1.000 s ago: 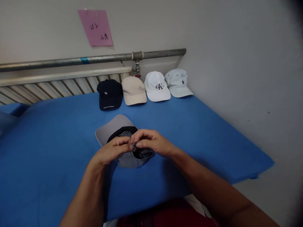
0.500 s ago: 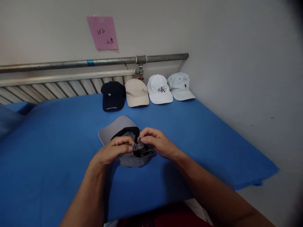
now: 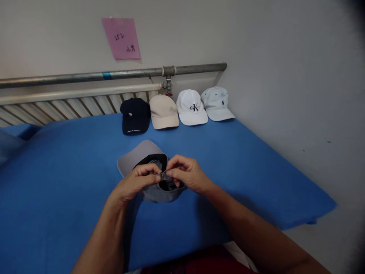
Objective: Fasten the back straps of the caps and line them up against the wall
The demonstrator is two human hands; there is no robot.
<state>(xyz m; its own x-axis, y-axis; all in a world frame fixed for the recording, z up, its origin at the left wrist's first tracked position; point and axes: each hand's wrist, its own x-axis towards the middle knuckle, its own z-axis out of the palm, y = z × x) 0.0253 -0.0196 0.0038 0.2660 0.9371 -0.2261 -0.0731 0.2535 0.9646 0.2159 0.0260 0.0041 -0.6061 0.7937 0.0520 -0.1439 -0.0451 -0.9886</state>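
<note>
A grey cap lies on the blue-covered table in front of me, its brim pointing away to the left and its dark inside showing. Its back strap is pinched between both hands. My left hand is closed on the strap by the buckle, thumb and forefinger together. On the other side, my right hand pinches the strap with thumb and fingertips. The fingers partly hide the buckle and the strap's end.
Along the back edge of the blue table stand a black cap, a beige cap, a white cap and a pale blue cap. Behind them run a radiator and a metal pipe. A wall borders the right side.
My right hand's fingertips have moved slightly down and left onto the strap, close to the left hand's fingers. My left hand and the cap stay almost in place.
</note>
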